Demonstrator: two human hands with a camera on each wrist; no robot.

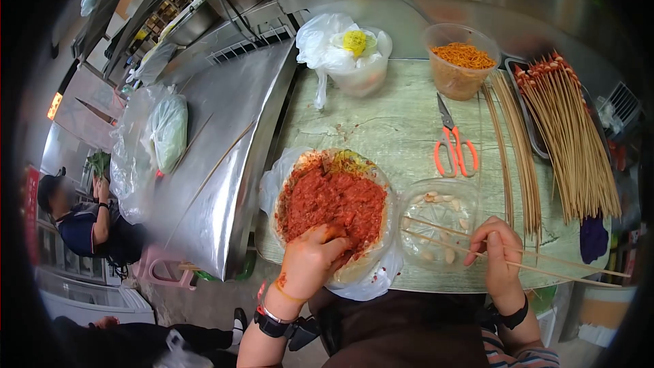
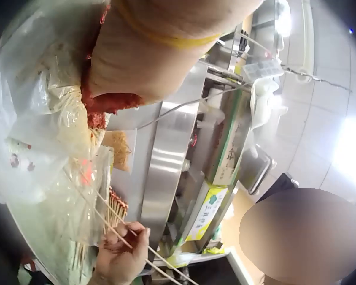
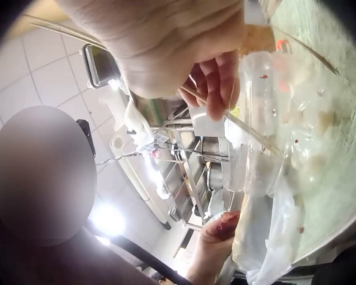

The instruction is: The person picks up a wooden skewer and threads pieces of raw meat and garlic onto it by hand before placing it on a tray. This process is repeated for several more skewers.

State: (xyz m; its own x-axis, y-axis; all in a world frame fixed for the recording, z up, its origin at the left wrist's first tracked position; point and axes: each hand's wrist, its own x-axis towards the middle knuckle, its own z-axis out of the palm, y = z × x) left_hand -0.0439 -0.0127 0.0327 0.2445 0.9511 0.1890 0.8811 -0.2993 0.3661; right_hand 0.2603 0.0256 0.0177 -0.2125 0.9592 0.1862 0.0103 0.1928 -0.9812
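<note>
In the head view, a bag-lined bowl (image 1: 392, 232) holds red minced meat (image 1: 334, 197). My left hand (image 1: 306, 259) is in the near part of the meat, fingers bent into it and fingertips hidden; red smears mark the wrist. To the right, my right hand (image 1: 499, 259) pinches two thin bamboo skewers (image 1: 579, 275) between thumb and fingers. Their left ends reach over a clear plastic tray (image 1: 477, 194) with several pale, clove-like pieces (image 1: 443, 197). The right wrist view shows the right hand (image 3: 216, 83) close beside the tray.
Orange-handled scissors (image 1: 455, 146) lie behind the tray. Loose skewers (image 1: 521, 163) and a black tray of loaded skewers (image 1: 572, 136) are at the right. At the back stand a tub of orange shreds (image 1: 463, 58) and a bagged tub (image 1: 354, 75). A steel counter (image 1: 225, 129) adjoins the left.
</note>
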